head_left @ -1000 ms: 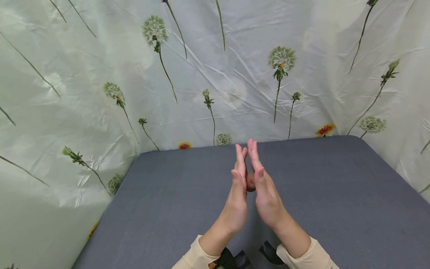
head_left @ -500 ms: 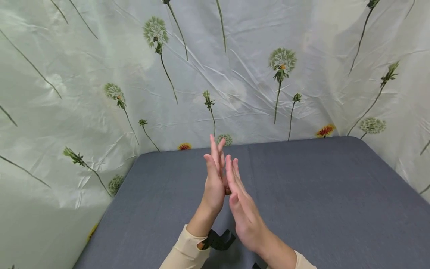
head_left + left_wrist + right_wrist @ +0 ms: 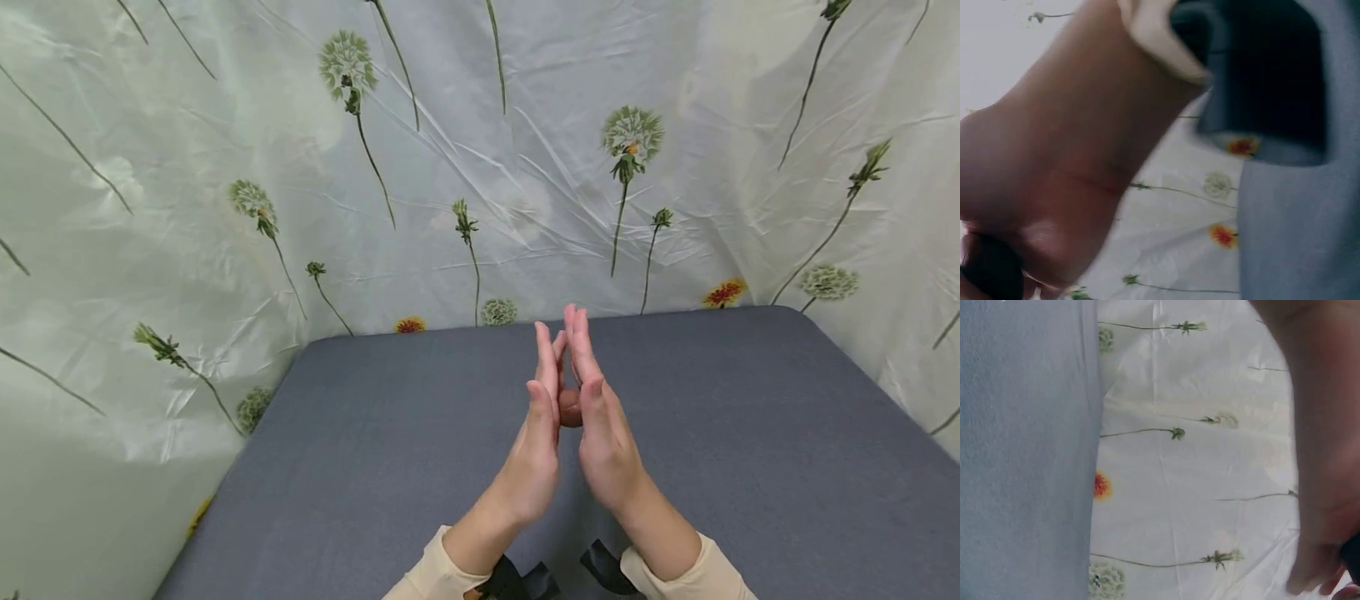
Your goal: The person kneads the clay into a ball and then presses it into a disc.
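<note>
A small rounded brown lump (image 3: 571,409), which looks like modelling clay, sits between my two palms above the table. My left hand (image 3: 534,450) stands upright with straight fingers, its palm against the lump's left side. Facing it, my right hand (image 3: 609,446) presses from the other side, also with fingers straight and pointing up and away. The fingertips of both hands lean close together. In the left wrist view, the lump (image 3: 992,269) shows dark beside the palm at the lower left. Only a dark edge of the lump (image 3: 1352,553) appears in the right wrist view.
A grey cloth-covered table (image 3: 390,450) lies under the hands. Behind and beside it hangs a pale sheet (image 3: 525,167) printed with dandelions and flowers. Black straps (image 3: 602,567) hang at the wrists, near the cream sleeves (image 3: 438,571).
Both hands shifted left and slid past each other, left hand forward, half a second ago. Now they are back to the right and level, with the brown lump still between the palms.
</note>
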### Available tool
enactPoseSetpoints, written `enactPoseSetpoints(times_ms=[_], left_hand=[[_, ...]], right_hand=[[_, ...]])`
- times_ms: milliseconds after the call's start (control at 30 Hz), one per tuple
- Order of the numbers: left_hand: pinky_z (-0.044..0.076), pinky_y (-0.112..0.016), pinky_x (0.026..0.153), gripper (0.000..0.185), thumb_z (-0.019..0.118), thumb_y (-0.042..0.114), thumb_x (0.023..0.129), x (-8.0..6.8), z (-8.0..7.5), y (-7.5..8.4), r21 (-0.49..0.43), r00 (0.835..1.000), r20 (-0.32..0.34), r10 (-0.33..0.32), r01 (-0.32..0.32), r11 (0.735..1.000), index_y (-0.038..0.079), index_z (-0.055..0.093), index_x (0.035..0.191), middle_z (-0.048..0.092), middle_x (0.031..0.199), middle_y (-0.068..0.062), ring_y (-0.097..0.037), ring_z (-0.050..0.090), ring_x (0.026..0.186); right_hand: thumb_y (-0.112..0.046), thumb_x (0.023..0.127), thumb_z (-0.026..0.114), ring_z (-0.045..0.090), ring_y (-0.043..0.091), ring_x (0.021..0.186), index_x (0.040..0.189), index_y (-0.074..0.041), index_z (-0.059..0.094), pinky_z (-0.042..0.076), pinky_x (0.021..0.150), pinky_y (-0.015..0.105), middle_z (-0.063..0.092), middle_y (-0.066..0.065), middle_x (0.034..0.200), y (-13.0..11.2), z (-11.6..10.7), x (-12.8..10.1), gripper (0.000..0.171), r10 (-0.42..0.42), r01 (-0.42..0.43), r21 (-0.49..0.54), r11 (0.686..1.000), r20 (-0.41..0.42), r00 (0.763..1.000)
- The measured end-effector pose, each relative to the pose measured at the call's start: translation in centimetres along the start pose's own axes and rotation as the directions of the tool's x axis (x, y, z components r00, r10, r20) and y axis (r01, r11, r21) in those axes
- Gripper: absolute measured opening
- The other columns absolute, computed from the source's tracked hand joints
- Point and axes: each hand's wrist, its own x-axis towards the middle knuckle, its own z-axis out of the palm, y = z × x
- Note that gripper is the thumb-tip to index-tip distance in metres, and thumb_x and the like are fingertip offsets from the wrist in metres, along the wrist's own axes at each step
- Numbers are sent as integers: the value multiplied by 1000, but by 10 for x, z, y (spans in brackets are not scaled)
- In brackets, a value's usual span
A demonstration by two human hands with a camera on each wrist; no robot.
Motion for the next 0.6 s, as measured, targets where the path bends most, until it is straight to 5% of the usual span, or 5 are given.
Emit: enactPoseSetpoints(times_ms=[167,333,533,600], left_hand=[[5,-57,135,78,-4,76,104,-3,-18,17,38,986,-143,82,-77,996,36,-18,170,2,182,8,-17,1,169],[39,-35,121,80,2,84,100,-2,-41,24,21,964,-252,80,-78,997,46,-15,169,8,180,14,-11,-2,169],[30,-55,131,83,6,88,98,5,-50,11,-33,957,-289,23,-34,999,49,-12,168,15,179,16,-11,0,169],[40,-51,125,83,6,88,98,6,-49,4,-65,961,-277,-11,-7,998,48,-11,169,15,179,13,-18,12,169]], right_hand=[[-34,120,9,18,10,166,173,-12,-1,21,127,14,3,9,183,4,23,-11,59,14,-16,16,1000,95,995],[-26,120,10,-5,18,169,173,-16,-4,4,130,13,-3,1,183,0,45,-24,56,28,-39,54,998,189,982],[-25,119,11,-4,25,170,174,-12,4,3,132,17,1,4,183,-9,47,-26,56,-25,21,28,999,175,984],[-25,119,12,-4,26,170,173,-11,6,2,132,18,3,7,183,-10,45,-25,56,-48,48,-1,999,163,986]])
